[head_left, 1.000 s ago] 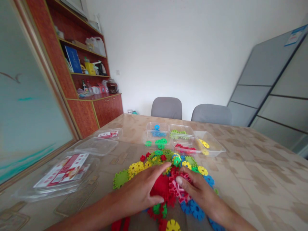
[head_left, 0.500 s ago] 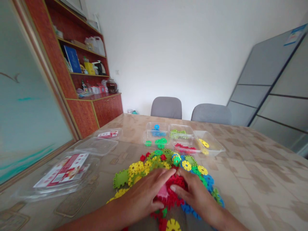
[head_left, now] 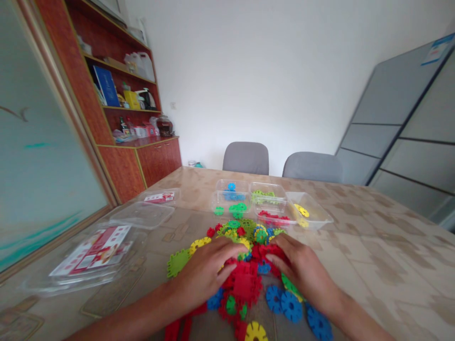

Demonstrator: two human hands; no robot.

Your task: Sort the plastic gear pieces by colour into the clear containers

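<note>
A heap of flat plastic toy pieces [head_left: 249,270], red, blue, yellow and green, lies on the table in front of me. My left hand [head_left: 204,272] rests palm down on the heap's left side, fingers curled over yellow and red pieces. My right hand [head_left: 302,270] lies on the right side, fingers bent over red pieces [head_left: 265,251] between the two hands. Whether either hand grips a piece is hidden. Blue gear pieces [head_left: 284,300] lie below my right hand, a red square piece [head_left: 243,286] below my left fingers.
Several clear plastic tubs [head_left: 270,203] with sorted pieces stand beyond the heap. Clear lids [head_left: 142,215] and a labelled lid [head_left: 95,255] lie at the left. Two grey chairs [head_left: 245,158] stand at the table's far edge. A wooden shelf unit [head_left: 121,109] is at the back left.
Both hands have slid away from me over the heap, pushing pieces forward. Blue and red pieces near the table's front edge are now uncovered.
</note>
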